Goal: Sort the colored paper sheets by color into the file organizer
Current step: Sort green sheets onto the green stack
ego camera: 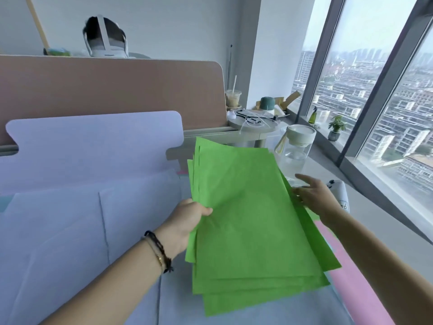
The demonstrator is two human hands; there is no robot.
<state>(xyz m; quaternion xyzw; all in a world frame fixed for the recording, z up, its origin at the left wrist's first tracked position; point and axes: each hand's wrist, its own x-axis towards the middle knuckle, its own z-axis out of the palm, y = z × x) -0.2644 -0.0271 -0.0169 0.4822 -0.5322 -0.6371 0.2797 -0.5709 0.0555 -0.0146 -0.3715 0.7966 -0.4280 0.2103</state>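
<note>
**Green stack in hand, filing not yet done**

At the left edge of the stack, the left hand is pinching the green sheets, thumb on top and fingers curled under, lifting that side off the surface. The right hand is sitting at the opposite edge with fingers straight and spread, touching or just squaring the paper, not clamping it. The green sheets are fanned unevenly, several corners showing at the bottom, so they are looking gathered by color but not aligned.

Under and to the right of the stack, pink paper is lying flat, seemingly a separate color group. To the left, the pale lilac file organizer is lying open, its flap up and its pockets facing the person; whether anything is already filed cannot be told, apart from a thin pink edge showing near its right side.

Judgement: grouping is looking mostly done for green; the stack is waiting to go into a pocket, and pink at least is remaining. Other colors are not showing.

Beyond, a glass jar is standing near the window.
</note>
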